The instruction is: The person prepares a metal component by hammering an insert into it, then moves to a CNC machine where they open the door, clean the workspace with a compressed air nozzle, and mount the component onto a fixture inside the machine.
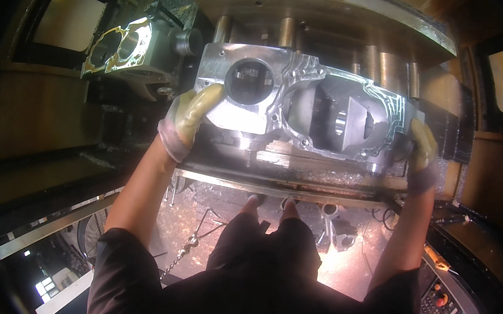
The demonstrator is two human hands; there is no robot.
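A large machined metal housing [240, 118] spans the middle, with a round bore at its left and a wide, irregular opening at its right. My gloved left hand [189, 115] grips its left end, the thumb lying on the front face beside the bore. At the opposite end my gloved right hand [424, 147] is closed around the edge, its far fingers hidden behind the metal. Thick posts stand just behind the housing, under a heavy metal plate [330, 11]. Whether the housing touches the fixture beneath it, I cannot tell.
Another casting [158, 56] with two bores sits at the back left. A metal ledge [272, 190] strewn with chips runs in front of me. On the floor lie a chain [183, 250] and a metal part [332, 227]. A control panel [436, 311] with buttons is at lower right.
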